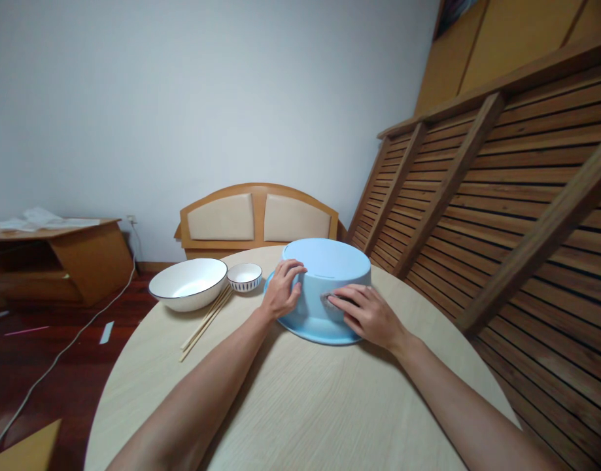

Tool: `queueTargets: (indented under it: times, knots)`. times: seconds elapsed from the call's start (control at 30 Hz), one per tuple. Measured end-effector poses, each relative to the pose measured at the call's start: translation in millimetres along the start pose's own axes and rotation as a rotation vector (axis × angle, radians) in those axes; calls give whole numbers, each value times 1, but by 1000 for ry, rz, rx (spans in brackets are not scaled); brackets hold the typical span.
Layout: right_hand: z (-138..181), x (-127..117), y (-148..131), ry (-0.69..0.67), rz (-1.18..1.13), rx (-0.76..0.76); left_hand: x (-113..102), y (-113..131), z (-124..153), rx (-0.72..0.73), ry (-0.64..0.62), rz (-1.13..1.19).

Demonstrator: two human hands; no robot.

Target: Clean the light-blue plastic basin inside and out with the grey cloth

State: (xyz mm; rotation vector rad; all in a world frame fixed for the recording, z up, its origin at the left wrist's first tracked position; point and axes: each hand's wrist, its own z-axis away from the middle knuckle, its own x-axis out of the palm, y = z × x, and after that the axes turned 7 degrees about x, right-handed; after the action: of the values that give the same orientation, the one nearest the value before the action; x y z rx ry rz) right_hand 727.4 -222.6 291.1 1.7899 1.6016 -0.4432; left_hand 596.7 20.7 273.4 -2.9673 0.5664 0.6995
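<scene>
A light blue plastic basin (329,258) lies upside down on the round table, its flat bottom facing up and its wide rim on the tabletop. My left hand (284,286) is against the basin's left side, fingers bent over near the upper edge and thumb lower on the wall. My right hand (369,313) presses on the front right wall with fingers bent together. Under its fingertips shows a small greyish, rough-looking patch (326,301), mostly covered, which I cannot make out.
On the round wooden table (300,399), left of the basin, are a large white bowl (189,281), a small striped bowl (244,277) and several chopsticks (209,320). Beyond stands a padded headboard (258,216). Slatted wooden panels (526,196) lean at the right. A cable (79,333) crosses the floor.
</scene>
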Motion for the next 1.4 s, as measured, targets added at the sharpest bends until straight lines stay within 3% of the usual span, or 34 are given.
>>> queueTargets:
  times: [0.1,0.3,0.4,0.6,0.8,1.1,1.3,1.4]
  knots:
    - [-7,-1,-13,-8,29,-57,-3,-1,0,13,35,26]
    - [-19,-4,-24,116,150,166,-1,-1,2,28,41,-21]
    - [-18,-2,-25,92,127,99,3,0,4,24,32,-77]
    - [-15,14,-36,-114,-13,-142,6,1,4,48,-16,-181]
    - [-17,19,-44,-321,-122,-154,8,3,1,-42,-4,-190]
    - [-9,13,-24,-72,36,39,9,2,2,-63,3,-160]
    - [-13,15,-39,-370,-134,-82,10,7,-1,-95,-26,-185]
    - [-14,13,-39,-413,-168,-60,8,6,-1,-105,-42,-187]
